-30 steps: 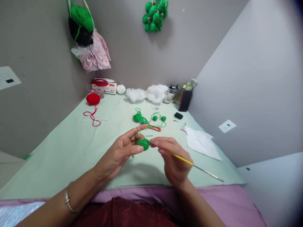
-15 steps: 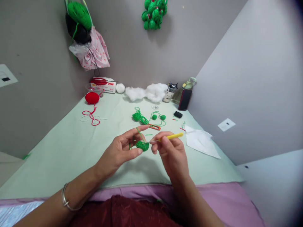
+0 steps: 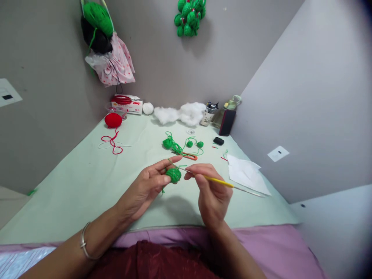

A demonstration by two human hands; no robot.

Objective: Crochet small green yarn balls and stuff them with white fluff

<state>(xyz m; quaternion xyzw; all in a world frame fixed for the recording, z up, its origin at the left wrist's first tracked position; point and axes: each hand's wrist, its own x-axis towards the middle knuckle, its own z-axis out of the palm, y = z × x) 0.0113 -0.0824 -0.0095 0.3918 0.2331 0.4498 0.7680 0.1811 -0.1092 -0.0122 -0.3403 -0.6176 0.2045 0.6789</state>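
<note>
Green crocheted piece (image 3: 174, 176), knobbly, rounded, metal-tipped hook (image 3: 219, 181)

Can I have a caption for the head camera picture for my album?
Left hand holding a green crocheted piece, right hand a yellow-handled hook.

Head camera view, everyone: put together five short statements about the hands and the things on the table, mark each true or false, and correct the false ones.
1. The left hand holds a green yarn piece. True.
2. The hook in the right hand is red in the middle. False: it is yellow there.
3. A red yarn ball lies on the left side of the table. True.
4. The bracelet is on the right arm. False: it is on the left arm.
5. White fluff lies near the table's far edge. True.
</note>
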